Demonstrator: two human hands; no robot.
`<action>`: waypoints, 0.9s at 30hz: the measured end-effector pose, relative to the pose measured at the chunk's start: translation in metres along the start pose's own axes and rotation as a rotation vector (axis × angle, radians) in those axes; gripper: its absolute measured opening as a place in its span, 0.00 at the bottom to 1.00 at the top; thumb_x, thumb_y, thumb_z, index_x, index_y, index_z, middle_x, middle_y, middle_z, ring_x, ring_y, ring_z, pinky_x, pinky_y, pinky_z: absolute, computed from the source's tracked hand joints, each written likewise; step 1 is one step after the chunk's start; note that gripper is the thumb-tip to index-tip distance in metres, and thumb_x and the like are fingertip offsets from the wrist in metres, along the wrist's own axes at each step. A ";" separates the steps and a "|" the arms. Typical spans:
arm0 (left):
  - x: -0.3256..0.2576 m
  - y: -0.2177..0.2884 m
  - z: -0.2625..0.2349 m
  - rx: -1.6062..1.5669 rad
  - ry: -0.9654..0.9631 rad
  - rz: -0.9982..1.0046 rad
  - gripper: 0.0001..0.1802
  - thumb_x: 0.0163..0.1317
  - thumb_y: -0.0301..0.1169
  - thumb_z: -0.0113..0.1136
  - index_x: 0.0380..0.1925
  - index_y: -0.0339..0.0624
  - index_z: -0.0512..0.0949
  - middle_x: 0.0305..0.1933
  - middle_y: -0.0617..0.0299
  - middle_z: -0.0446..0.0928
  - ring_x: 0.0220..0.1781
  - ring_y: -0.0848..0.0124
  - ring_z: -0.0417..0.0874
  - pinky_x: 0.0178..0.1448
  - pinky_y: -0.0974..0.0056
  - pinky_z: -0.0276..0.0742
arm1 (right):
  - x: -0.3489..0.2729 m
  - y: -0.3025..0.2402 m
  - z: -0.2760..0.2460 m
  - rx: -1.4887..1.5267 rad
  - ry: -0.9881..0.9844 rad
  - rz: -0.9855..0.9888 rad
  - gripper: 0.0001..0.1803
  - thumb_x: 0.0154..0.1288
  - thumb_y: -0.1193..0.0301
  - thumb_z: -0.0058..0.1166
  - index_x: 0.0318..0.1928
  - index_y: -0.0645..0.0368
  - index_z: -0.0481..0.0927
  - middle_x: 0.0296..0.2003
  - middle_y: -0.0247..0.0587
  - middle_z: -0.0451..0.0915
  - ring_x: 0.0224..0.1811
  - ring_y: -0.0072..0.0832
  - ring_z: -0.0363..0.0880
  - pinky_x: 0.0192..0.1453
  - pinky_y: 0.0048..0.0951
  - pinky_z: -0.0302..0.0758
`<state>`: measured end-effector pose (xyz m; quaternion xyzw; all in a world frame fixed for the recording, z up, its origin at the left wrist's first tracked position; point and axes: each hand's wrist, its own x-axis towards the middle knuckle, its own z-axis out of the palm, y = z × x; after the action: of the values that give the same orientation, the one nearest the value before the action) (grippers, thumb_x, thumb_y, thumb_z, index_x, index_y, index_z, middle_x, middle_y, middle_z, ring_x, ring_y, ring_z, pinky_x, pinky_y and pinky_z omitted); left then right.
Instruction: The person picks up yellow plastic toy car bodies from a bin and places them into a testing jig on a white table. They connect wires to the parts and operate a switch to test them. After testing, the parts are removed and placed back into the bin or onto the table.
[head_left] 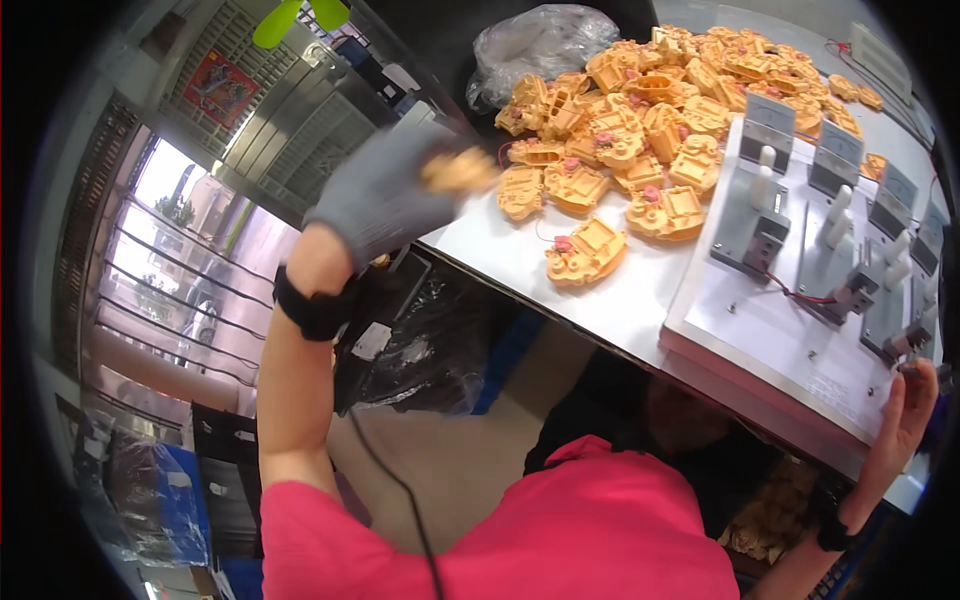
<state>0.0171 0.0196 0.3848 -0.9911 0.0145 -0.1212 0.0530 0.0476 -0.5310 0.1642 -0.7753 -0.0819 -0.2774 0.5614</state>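
I see a white workbench (600,300) with a heap of yellow plastic housings (650,120) near its far edge. My gloved left hand (385,190) is raised beyond the bench's left edge, closed around one blurred yellow housing (455,170). My bare right hand (905,410) pinches a small metal part (905,345) at the near right corner of the white fixture plate (780,340).

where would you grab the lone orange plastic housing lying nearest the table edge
Grip the orange housing across its two long flat sides, coming from above and from the table edge. It lies flat and apart from the pile, so both sides are free, and its raised ribs and pink centre part make a top pinch awkward.
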 end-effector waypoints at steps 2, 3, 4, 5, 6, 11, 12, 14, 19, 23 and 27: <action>-0.048 -0.073 0.024 0.017 -0.319 -0.501 0.25 0.48 0.40 0.65 0.46 0.39 0.78 0.43 0.51 0.81 0.46 0.60 0.82 0.52 0.60 0.77 | 0.003 0.001 -0.002 -0.079 -0.013 0.015 0.19 0.76 0.75 0.47 0.65 0.62 0.68 0.55 0.36 0.73 0.57 0.22 0.71 0.64 0.22 0.63; -0.075 -0.125 0.042 0.017 -0.370 -0.627 0.31 0.46 0.44 0.66 0.49 0.38 0.78 0.46 0.48 0.82 0.48 0.58 0.83 0.53 0.60 0.77 | 0.005 0.007 -0.006 -0.098 -0.037 0.043 0.20 0.77 0.72 0.47 0.66 0.61 0.67 0.55 0.36 0.73 0.57 0.22 0.71 0.64 0.22 0.63; -0.095 -0.161 0.056 0.078 -0.384 -0.766 0.34 0.45 0.44 0.66 0.53 0.38 0.77 0.49 0.45 0.82 0.50 0.57 0.83 0.54 0.59 0.77 | 0.006 0.008 -0.003 -0.101 -0.016 0.055 0.21 0.77 0.72 0.48 0.66 0.61 0.67 0.56 0.36 0.73 0.58 0.22 0.71 0.64 0.22 0.63; -0.112 -0.198 0.069 0.135 -0.357 -0.857 0.38 0.44 0.48 0.67 0.56 0.42 0.77 0.53 0.45 0.81 0.56 0.51 0.83 0.61 0.59 0.76 | 0.008 0.007 -0.001 -0.105 0.010 0.064 0.21 0.77 0.71 0.48 0.67 0.61 0.66 0.56 0.36 0.73 0.58 0.22 0.71 0.63 0.21 0.63; -0.123 -0.226 0.077 0.094 -0.228 -0.968 0.35 0.45 0.44 0.69 0.55 0.41 0.77 0.57 0.44 0.80 0.59 0.52 0.81 0.64 0.59 0.75 | 0.009 0.006 0.000 -0.117 0.041 0.070 0.22 0.77 0.71 0.48 0.67 0.61 0.66 0.56 0.36 0.73 0.58 0.22 0.71 0.63 0.21 0.63; -0.121 -0.274 0.125 0.020 0.198 -0.882 0.31 0.51 0.43 0.68 0.54 0.41 0.77 0.55 0.45 0.79 0.59 0.51 0.79 0.62 0.55 0.76 | 0.008 0.010 -0.014 -0.240 0.035 0.065 0.23 0.77 0.69 0.48 0.68 0.62 0.65 0.58 0.36 0.72 0.60 0.23 0.70 0.64 0.23 0.63; -0.116 -0.267 0.131 0.011 0.221 -0.762 0.30 0.52 0.43 0.68 0.54 0.41 0.77 0.54 0.45 0.79 0.57 0.50 0.79 0.60 0.54 0.76 | 0.008 0.013 -0.014 -0.242 0.028 0.052 0.23 0.77 0.69 0.48 0.68 0.61 0.65 0.60 0.36 0.72 0.61 0.23 0.70 0.65 0.23 0.63; -0.092 -0.231 0.151 -0.075 0.287 -0.618 0.28 0.55 0.44 0.66 0.54 0.41 0.78 0.52 0.46 0.79 0.53 0.50 0.81 0.58 0.54 0.77 | 0.006 0.017 -0.016 -0.235 0.029 0.042 0.23 0.78 0.69 0.48 0.68 0.61 0.64 0.60 0.36 0.72 0.62 0.23 0.70 0.65 0.24 0.63; -0.040 -0.073 0.138 -0.400 0.393 -0.384 0.13 0.63 0.34 0.65 0.43 0.39 0.80 0.42 0.57 0.81 0.41 0.66 0.81 0.48 0.65 0.76 | 0.006 -0.015 0.007 -0.208 0.049 0.030 0.23 0.77 0.73 0.45 0.70 0.58 0.63 0.56 0.35 0.72 0.52 0.20 0.69 0.59 0.21 0.64; -0.040 -0.001 0.138 -0.546 0.276 -0.159 0.09 0.61 0.30 0.65 0.38 0.39 0.80 0.40 0.57 0.79 0.42 0.64 0.80 0.50 0.63 0.76 | 0.006 -0.028 0.019 -0.203 0.071 -0.022 0.26 0.76 0.77 0.46 0.71 0.58 0.63 0.58 0.35 0.71 0.53 0.20 0.69 0.61 0.21 0.63; -0.047 0.042 0.144 -0.519 0.145 -0.048 0.28 0.53 0.38 0.72 0.54 0.47 0.77 0.58 0.51 0.73 0.61 0.53 0.74 0.67 0.55 0.70 | 0.009 -0.037 0.026 -0.064 0.033 -0.074 0.26 0.76 0.76 0.47 0.71 0.61 0.62 0.61 0.43 0.70 0.63 0.26 0.67 0.68 0.28 0.62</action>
<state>0.0054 -0.0056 0.2300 -0.9604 0.0251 -0.1851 -0.2067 0.0483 -0.4955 0.1935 -0.7848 -0.0920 -0.3132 0.5268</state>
